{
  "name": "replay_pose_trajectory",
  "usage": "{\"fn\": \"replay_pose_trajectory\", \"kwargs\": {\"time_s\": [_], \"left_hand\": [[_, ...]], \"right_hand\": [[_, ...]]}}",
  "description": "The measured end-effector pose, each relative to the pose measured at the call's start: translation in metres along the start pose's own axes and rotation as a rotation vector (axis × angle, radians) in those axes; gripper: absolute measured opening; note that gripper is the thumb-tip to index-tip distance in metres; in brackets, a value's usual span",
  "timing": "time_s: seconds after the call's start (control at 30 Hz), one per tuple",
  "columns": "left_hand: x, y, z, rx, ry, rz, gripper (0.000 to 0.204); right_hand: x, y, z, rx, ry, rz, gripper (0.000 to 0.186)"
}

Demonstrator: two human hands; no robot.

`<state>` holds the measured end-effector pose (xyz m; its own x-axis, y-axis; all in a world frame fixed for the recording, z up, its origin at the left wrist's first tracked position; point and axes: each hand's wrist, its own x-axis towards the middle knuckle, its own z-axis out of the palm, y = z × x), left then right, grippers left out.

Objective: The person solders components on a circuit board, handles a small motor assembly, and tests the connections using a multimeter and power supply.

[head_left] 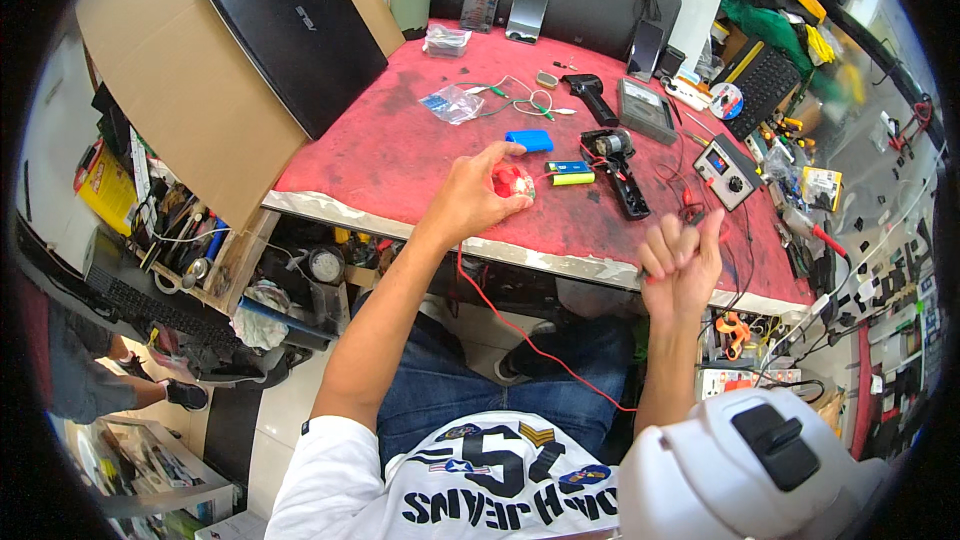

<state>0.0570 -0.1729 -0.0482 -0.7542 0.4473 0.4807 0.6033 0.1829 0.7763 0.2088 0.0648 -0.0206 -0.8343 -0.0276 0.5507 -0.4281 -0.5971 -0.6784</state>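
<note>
My left hand (475,195) is closed around a small round red-and-white thing (513,181), which looks like a coil of wire, at the table's front edge. From beneath that hand a thin red wire (530,342) hangs in a loop across my lap and passes behind my right forearm. Raised over the front edge, my right hand (684,255) has its fingers curled and thumb up; a bit of red shows at the fingers, seemingly the same wire. Just beyond the left hand lie a blue block (529,141) and a blue-and-yellow-green battery pack (570,173).
An opened black power tool (622,175), a black pistol-shaped housing (591,98) and a grey meter (647,110) lie on the red tabletop (350,155). A control box with a knob (727,172) stands at right. A black laptop (295,30) leans on cardboard at left.
</note>
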Motion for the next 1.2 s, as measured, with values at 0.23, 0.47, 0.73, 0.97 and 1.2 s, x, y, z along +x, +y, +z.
{"fn": "replay_pose_trajectory", "kwargs": {"time_s": [0.23, 0.47, 0.73, 0.97, 1.2], "left_hand": [[0.002, -0.006, 0.003, -0.008, 0.003, -0.002, 0.057], [-0.001, 0.0, 0.0, -0.002, 0.01, -0.047, 0.054], [0.001, -0.002, 0.001, 0.008, 0.0, 0.032, 0.052], [0.001, 0.0, 0.002, -0.01, -0.004, 0.067, 0.052], [0.0, -0.007, 0.004, -0.053, 0.005, 0.072, 0.049]], "right_hand": [[0.038, 0.028, -0.005, -0.963, 0.28, 0.06, 0.055], [0.033, 0.043, 0.002, -1.13, 0.123, 0.09, 0.021], [0.051, 0.07, -0.008, -0.99, 0.081, -0.142, 0.011], [0.058, 0.072, -0.016, -1.173, -0.036, -0.291, 0.015], [0.057, 0.072, -0.015, -1.229, -0.059, -0.268, 0.016]]}}
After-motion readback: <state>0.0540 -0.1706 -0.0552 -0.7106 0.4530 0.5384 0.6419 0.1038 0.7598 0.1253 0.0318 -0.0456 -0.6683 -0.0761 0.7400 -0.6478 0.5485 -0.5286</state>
